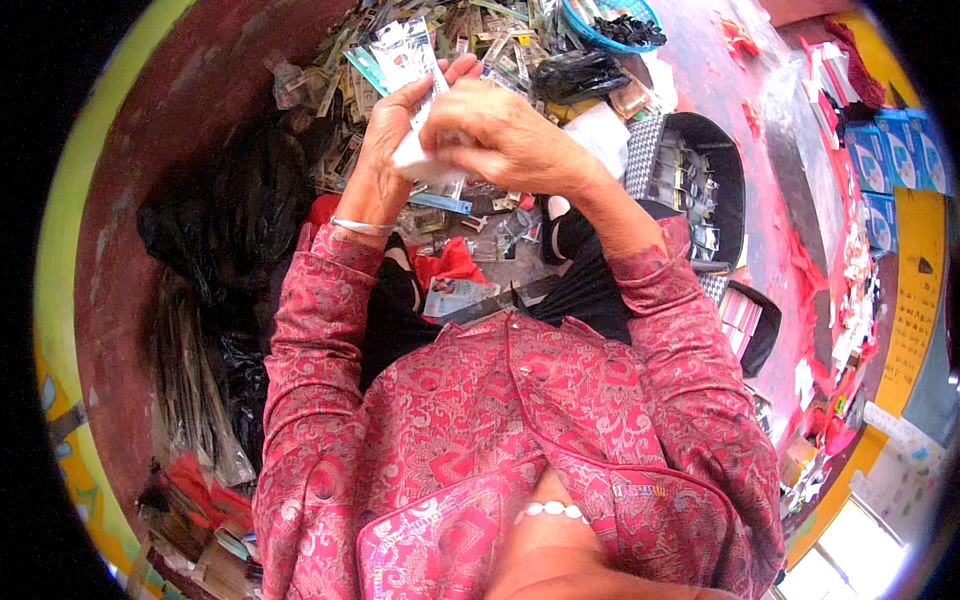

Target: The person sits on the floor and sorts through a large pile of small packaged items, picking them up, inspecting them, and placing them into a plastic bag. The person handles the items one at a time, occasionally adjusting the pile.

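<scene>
My left hand [385,135] is closed round a flat white packet [405,50] with dark print, and its thumb lies along the edge. A teal strip [366,68] shows beside the packet's upper end. My right hand [505,135] crosses over the packet from the right, its fingers curled on the lower white part, slightly smeared by motion. What else the fingers may pinch is hidden. Below and beyond both hands spreads a heap of small flat packets [340,110] on the floor.
A blue basket [655,15] with black pieces stands at the far right, near a black plastic bag [580,78]. An open black case [725,150] holding small packets lies right. Large black bags [225,210] sit left. Blue boxes [880,160] stand along the right wall.
</scene>
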Motion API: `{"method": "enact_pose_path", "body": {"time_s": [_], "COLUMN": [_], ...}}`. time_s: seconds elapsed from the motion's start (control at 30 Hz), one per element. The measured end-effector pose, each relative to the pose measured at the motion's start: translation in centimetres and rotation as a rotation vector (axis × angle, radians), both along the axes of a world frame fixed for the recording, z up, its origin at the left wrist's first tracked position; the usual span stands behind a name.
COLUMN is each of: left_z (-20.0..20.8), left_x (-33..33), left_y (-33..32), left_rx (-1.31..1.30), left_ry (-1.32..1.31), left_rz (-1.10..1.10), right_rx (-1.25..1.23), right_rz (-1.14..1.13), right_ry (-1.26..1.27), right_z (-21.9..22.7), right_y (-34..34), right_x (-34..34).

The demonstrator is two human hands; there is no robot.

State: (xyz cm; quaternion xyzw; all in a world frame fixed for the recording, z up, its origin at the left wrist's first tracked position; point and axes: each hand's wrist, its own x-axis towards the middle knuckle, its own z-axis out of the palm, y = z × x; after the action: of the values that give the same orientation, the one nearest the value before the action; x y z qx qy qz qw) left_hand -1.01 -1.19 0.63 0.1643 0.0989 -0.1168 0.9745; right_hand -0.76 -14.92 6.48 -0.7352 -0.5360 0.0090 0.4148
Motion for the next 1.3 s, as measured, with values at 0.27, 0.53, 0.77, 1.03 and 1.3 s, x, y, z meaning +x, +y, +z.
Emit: {"method": "enact_pose_path", "body": {"time_s": [0.27,0.53,0.77,1.03,1.3], "left_z": [0.4,0.3,0.8,2.1,2.0], "left_x": [1.1,0.5,-0.2,-0.5,-0.9], "left_y": [1.9,-0.4,0.5,0.6,0.6], "left_rx": [0.29,0.304,0.268,0.104,0.128], "left_ry": [0.015,0.039,-0.103,-0.315,-0.128], "left_rz": [0.206,0.052,-0.179,-0.197,-0.164], "right_rx": [-0.104,-0.408,-0.318,-0.021,0.007], "right_rz": [-0.592,-0.388,-0.188,-0.048,-0.005], "right_ry": [0.504,0.377,0.778,1.178,1.41], "right_z": [1.4,-2.1,-1.4,-2.3,-2.3], "right_y": [-4.8,-0.8,-1.4,-2.0,-1.3], "right_x": [3.0,0.1,0.5,0.3,-0.1]}}
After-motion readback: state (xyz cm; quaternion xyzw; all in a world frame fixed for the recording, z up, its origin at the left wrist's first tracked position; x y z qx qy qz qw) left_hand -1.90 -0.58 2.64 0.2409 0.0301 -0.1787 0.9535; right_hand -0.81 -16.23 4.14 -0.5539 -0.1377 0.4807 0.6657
